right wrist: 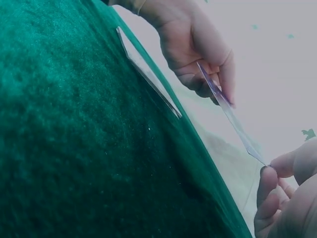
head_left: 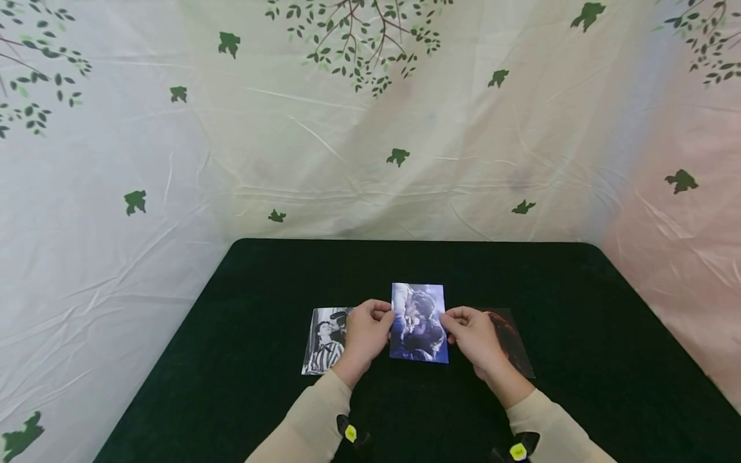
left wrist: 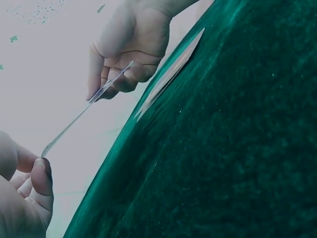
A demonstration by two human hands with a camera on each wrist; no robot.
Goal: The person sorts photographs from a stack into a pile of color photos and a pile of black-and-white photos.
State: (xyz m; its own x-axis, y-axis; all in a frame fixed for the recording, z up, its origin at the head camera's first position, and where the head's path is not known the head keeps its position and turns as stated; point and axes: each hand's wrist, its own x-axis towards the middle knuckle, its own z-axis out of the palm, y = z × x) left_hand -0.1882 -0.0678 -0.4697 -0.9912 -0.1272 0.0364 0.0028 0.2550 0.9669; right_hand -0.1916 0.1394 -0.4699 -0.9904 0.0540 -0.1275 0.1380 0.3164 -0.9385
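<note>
A blue-purple photo card [head_left: 419,323] is held up off the dark green table, its picture facing the head camera. My left hand [head_left: 368,331] pinches its left edge between thumb and fingers. At the right edge, my right hand [head_left: 476,334] pinches it the same way. Both wrist views show the card [left wrist: 74,125] nearly edge-on, lifted above the cloth. Beneath and left of my left hand lies a black-and-white photo card [head_left: 324,347], partly covered by that hand. A dark card with reddish marks [head_left: 512,341] lies behind my right hand, partly hidden.
Dark green velvety cloth [head_left: 428,418] covers the table, whose far corners are rounded. Pale fabric with printed leaves and branches [head_left: 347,148] hangs behind and at both sides. Each forearm wears a pale sleeve [head_left: 312,418] with a black strapped device at the wrist.
</note>
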